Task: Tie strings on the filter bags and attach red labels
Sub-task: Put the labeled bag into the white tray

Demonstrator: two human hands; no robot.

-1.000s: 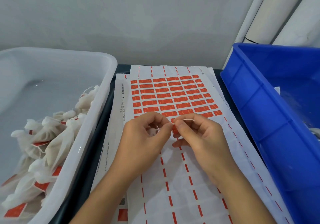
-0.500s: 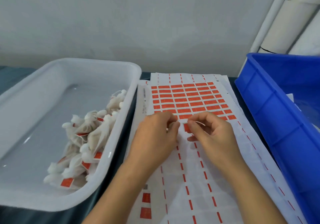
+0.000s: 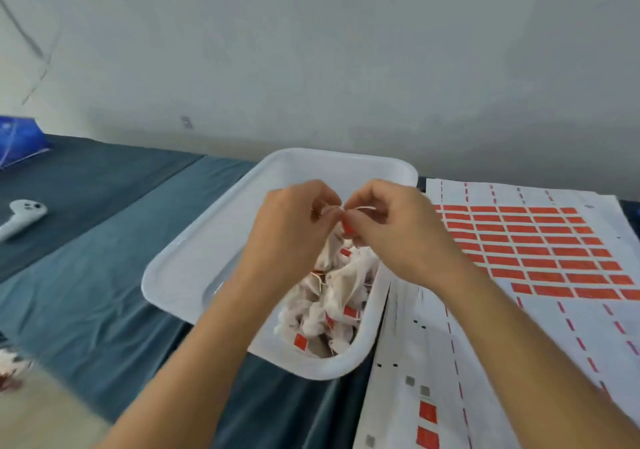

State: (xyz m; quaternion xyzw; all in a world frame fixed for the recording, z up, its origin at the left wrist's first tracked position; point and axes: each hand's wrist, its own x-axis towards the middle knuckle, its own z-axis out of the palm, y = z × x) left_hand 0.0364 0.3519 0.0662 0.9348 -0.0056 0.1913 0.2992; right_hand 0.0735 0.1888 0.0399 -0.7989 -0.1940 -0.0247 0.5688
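My left hand [image 3: 292,226] and my right hand [image 3: 391,230] are held together above the white tray [image 3: 194,258]. Between their fingertips they pinch a thin white string [image 3: 363,208] and a small red label [image 3: 347,228]. A white filter bag [image 3: 332,244] hangs just below the fingers, partly hidden by my hands. Under it the tray holds a heap of tied filter bags with red labels [image 3: 332,306]. The sheet of red labels [image 3: 540,251] lies to the right on the table.
A teal cloth [image 3: 104,275] covers the table. A white controller [image 3: 20,218] lies at the far left, and a blue object [image 3: 19,136] sits behind it by the wall. More white sheets with red marks [image 3: 433,396] lie at the lower right.
Both hands moved left from over the label sheet to above the white tray, still pinching the string and label. The view swung left, so the blue bin is out of sight.
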